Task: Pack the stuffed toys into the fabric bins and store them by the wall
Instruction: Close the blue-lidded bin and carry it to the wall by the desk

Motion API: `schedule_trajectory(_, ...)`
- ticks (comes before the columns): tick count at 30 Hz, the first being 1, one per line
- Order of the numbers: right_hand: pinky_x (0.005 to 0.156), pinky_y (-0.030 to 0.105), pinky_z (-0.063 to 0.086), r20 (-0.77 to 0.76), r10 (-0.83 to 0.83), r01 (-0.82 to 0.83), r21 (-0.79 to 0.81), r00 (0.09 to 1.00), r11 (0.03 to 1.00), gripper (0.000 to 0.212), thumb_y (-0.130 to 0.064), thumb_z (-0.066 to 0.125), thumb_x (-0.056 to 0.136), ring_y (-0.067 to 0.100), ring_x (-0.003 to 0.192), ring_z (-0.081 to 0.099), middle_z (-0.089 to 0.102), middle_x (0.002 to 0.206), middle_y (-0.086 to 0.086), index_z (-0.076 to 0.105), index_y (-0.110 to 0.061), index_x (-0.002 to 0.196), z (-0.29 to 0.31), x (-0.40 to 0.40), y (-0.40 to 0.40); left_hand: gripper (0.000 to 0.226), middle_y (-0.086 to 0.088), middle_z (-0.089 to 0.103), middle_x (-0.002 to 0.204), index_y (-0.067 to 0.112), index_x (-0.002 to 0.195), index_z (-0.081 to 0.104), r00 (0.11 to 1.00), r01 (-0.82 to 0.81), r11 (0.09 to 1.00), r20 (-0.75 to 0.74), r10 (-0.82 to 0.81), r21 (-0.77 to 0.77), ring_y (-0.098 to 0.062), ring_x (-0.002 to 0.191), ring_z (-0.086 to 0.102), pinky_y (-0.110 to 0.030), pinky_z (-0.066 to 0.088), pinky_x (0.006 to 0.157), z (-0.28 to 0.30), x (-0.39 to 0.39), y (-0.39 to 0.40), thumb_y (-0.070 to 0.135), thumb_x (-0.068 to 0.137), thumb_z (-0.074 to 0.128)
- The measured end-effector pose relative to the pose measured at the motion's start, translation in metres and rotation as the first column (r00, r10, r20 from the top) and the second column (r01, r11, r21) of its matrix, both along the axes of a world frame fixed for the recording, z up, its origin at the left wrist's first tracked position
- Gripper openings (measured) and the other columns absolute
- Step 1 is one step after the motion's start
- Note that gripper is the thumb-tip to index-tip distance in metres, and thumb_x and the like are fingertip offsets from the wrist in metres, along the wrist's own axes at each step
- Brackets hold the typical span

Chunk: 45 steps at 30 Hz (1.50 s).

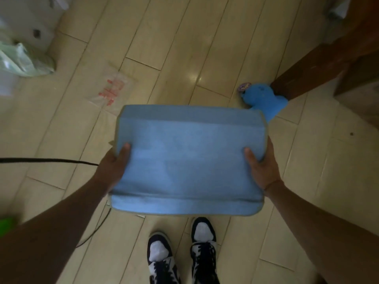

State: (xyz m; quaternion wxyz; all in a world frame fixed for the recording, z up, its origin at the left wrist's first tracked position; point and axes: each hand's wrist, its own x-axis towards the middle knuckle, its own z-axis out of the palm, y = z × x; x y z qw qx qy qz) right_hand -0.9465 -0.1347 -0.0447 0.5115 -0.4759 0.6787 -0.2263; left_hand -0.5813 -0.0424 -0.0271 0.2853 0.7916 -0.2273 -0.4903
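Both hands are gripping a flattened light-blue fabric bin (188, 158) by its short ends, left hand (113, 163) and right hand (261, 167) with thumbs on top. It's held level above the pale wood floor (184, 48), long axis running left-right. A blue stuffed toy (264, 100) lies beyond its far right corner.

We see a dim, soft picture with a bluish cast; a pale glare patch sits on the floor (194, 77); the wide lens bends the boards at the edges; the corners darken and blur.
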Motion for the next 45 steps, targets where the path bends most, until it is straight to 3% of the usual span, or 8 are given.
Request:
schedule_trajectory(11, 0.062, 0.022, 0.059, 0.342, -0.064, -0.047, 0.307, 0.938, 0.951, 0.098, -0.083, 0.076, 0.035, 0.004, 0.090, 0.072, 0.074, 0.106, -0.014, 0.059, -0.034, 0.119, 0.002, -0.015, -0.027, 0.145, -0.002, 0.014, 0.160, 0.030, 0.152, -0.010, 0.999, -0.020, 0.994, 0.040, 0.024, -0.110, -0.016, 0.142, 0.030, -0.043, 0.041, 0.108, -0.011, 0.013, -0.013, 0.052, 0.049, 0.090)
schedule_trajectory(20, 0.079, 0.044, 0.058, 0.461, -0.412, 0.128, 0.530, 0.786, 0.838, 0.070, -0.079, 0.039, 0.078, 0.018, 0.114, 0.065, 0.062, 0.133, 0.001, 0.067, -0.033, 0.122, -0.006, -0.017, -0.029, 0.065, -0.007, 0.073, 0.109, 0.020, 0.118, 0.065, 0.832, -0.133, 0.990, -0.538, 0.137, 0.047, -0.026, 0.102, 0.069, -0.038, 0.057, 0.077, -0.021, 0.021, -0.024, 0.062, 0.095, 0.020)
schedule_trajectory(24, 0.116, 0.044, -0.022, 0.738, -0.366, -0.090, 0.497, 0.567, 0.863, 0.087, -0.087, 0.010, 0.080, 0.022, 0.142, -0.022, -0.019, 0.152, -0.002, -0.014, -0.035, 0.145, -0.034, -0.052, -0.015, 0.072, -0.009, 0.069, 0.099, 0.019, 0.104, 0.072, 0.742, -0.268, 0.959, -0.614, 0.270, 0.097, -0.028, 0.091, 0.066, -0.040, 0.051, 0.080, -0.023, 0.027, -0.024, 0.070, 0.092, 0.023)
schedule_trajectory(27, 0.113, 0.042, -0.029, 0.846, -0.361, -0.263, 0.480, 0.393, 0.837, 0.086, -0.087, 0.010, 0.081, 0.025, 0.148, -0.016, -0.018, 0.154, -0.002, -0.016, -0.035, 0.144, -0.044, -0.055, -0.014, 0.079, -0.010, 0.050, 0.143, 0.027, 0.133, 0.057, 0.819, -0.336, 0.942, -0.500, 0.282, -0.019, -0.030, 0.124, 0.054, -0.051, 0.045, 0.099, -0.035, 0.026, -0.023, 0.081, 0.076, 0.047)
schedule_trajectory(31, 0.123, 0.044, 0.014, 0.530, -0.112, -0.037, 0.263, 0.841, 0.964, 0.087, -0.074, 0.025, 0.091, 0.020, 0.147, 0.018, 0.027, 0.158, 0.008, 0.017, -0.016, 0.154, -0.012, -0.050, -0.017, 0.086, 0.001, 0.018, 0.160, 0.024, 0.150, 0.020, 0.992, 0.101, 0.865, 0.115, -0.050, -0.492, -0.026, 0.147, 0.023, -0.056, 0.023, 0.117, -0.022, 0.019, -0.022, 0.069, 0.082, 0.048)
schedule_trajectory(35, 0.097, 0.033, 0.054, -0.017, 0.118, -0.117, 0.035, 0.993, 0.992, 0.100, -0.077, 0.068, 0.063, 0.011, 0.118, 0.059, 0.058, 0.135, -0.005, 0.037, -0.027, 0.144, -0.008, -0.023, -0.027, 0.087, -0.004, 0.000, 0.164, 0.031, 0.154, 0.010, 0.379, 0.767, 0.641, 0.799, -0.466, 0.010, -0.035, 0.150, 0.000, -0.066, 0.024, 0.110, -0.007, -0.009, -0.005, 0.072, 0.084, 0.042)
schedule_trajectory(40, 0.091, 0.031, 0.038, -0.150, 0.023, -0.023, 0.001, 0.988, 1.000, 0.101, -0.072, 0.056, 0.059, 0.012, 0.110, 0.049, 0.050, 0.126, -0.009, 0.023, -0.032, 0.146, 0.013, 0.000, 0.011, 0.119, -0.003, 0.016, 0.157, 0.026, 0.150, 0.010, 0.904, 0.132, 0.991, 0.413, -0.110, -0.024, -0.027, 0.138, 0.034, -0.054, 0.043, 0.101, 0.002, -0.036, 0.012, 0.062, 0.059, 0.078)
schedule_trajectory(45, 0.094, 0.040, 0.044, -0.118, -0.051, 0.057, 0.045, 0.992, 0.997, 0.101, -0.075, 0.054, 0.057, 0.017, 0.107, 0.051, 0.052, 0.121, -0.004, 0.036, -0.018, 0.138, 0.012, 0.000, 0.014, 0.104, -0.005, 0.042, 0.135, 0.017, 0.141, 0.027, 0.911, 0.160, 0.987, 0.381, -0.157, 0.023, -0.029, 0.119, 0.051, -0.036, 0.046, 0.082, 0.008, -0.031, 0.009, 0.054, 0.062, 0.081)
